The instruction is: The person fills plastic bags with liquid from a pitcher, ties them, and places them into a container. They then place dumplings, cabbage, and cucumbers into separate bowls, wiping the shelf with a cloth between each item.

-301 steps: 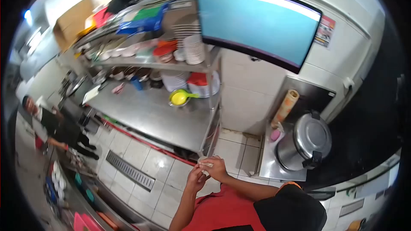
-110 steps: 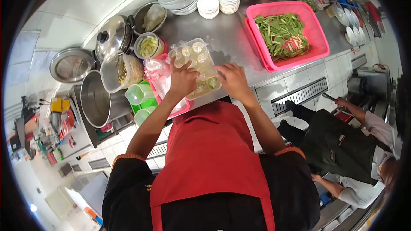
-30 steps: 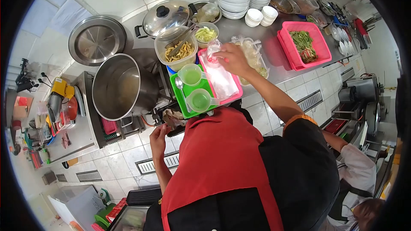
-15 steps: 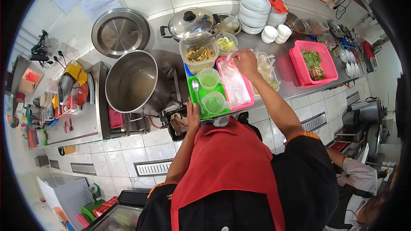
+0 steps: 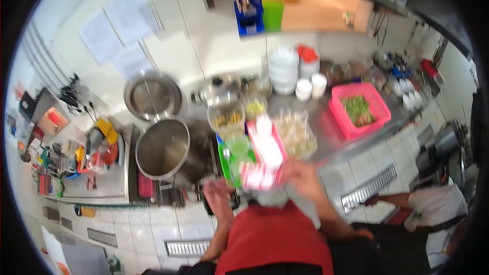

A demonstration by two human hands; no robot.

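Observation:
My right hand [image 5: 301, 175] is closed on the edge of a pink-and-white printed packet [image 5: 260, 176], held in front of the trays and blurred by motion. My left hand [image 5: 218, 197] is open beside the counter's front edge, near the green tray [image 5: 222, 162], with nothing in it. That tray holds a spoon [image 5: 227, 159] and a clear cup of green liquid [image 5: 238, 145]. Next to it, a pink tray [image 5: 279, 143] carries a white plastic-looking stack [image 5: 267, 147]. Right of this lies a clear container of filled plastic bags [image 5: 295, 131].
A large steel pot [image 5: 162, 147] stands on the left, with a lidded pan [image 5: 218, 91] behind the trays. White bowls [image 5: 283, 71] are stacked at the back. A pink basket [image 5: 360, 109] of greens sits right. Another person's arm [image 5: 392, 201] shows at lower right.
My right hand has come back from the pink tray toward my body and now holds the packet. My left hand has shifted slightly away from the green tray. The view has tilted up.

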